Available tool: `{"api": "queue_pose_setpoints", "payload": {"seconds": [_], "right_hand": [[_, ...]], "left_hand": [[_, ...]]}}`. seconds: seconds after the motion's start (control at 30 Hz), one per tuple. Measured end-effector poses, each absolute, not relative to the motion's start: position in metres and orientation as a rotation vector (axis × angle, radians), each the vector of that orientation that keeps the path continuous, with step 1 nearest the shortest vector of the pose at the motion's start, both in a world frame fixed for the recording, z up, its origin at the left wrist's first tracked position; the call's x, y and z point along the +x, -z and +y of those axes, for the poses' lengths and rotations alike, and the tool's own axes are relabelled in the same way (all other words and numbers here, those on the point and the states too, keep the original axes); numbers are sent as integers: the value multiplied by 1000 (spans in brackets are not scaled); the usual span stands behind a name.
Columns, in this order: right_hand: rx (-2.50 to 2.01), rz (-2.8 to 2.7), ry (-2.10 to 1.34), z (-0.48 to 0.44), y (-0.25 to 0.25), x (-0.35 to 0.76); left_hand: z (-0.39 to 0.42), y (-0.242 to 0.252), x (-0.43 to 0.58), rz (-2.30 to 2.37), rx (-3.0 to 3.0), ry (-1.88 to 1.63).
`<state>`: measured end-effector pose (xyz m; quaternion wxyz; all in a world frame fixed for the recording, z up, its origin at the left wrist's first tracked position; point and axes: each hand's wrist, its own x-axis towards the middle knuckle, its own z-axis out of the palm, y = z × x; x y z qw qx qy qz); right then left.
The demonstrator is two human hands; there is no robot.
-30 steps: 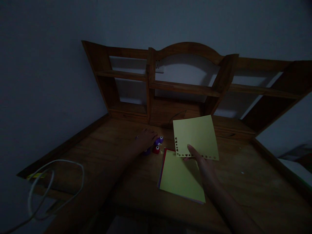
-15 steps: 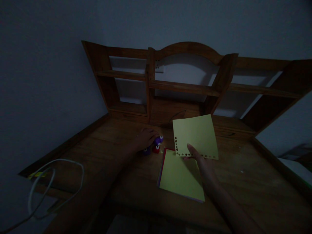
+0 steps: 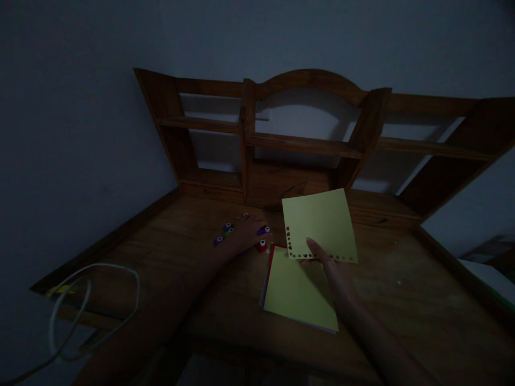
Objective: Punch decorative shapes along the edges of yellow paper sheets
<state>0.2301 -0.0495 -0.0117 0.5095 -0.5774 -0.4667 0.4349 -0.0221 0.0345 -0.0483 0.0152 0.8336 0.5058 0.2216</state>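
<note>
The left hand and the right hand are both bare and slender in shape. The left forearm and the right forearm also look bare to me, though shadow hides the finer details.

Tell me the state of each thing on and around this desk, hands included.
Yellow sheet: held up, shaped holes along two edges.
Right hand: gripping the sheet's near edge.
Left hand: over the colored punches, grip unclear.
Paper stack: lying flat, yellow on top.
White cable: loosely looped.
Drawers: look shut.
</note>
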Motion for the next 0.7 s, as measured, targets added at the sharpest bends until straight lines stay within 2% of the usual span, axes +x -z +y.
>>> {"api": "queue_pose_setpoints", "payload": {"seconds": [0.17, 0.3, 0.43, 0.53, 0.6, 0.7], "right_hand": [[-1386, -1112, -972, -47, 13, 230], [-1401, -1135, -988, -46, 16, 233], [-1390, -1155, -1041, -47, 16, 234], [-1394, -1140, -997, -48, 14, 233], [-1385, -1124, -1001, -49, 13, 231], [-1350, -1122, -1023, -49, 11, 231]], "left_hand": [[32, 45, -16, 1491, 2537, -712], [27, 36, -14, 1468, 2445, -858], [24, 23, -14, 1465, 2021, -1203], [24, 17, -15, 1282, 1584, -1391], [22, 17, -16, 1170, 1390, -1381], [16, 20, -18, 1206, 1519, -1282]]}}
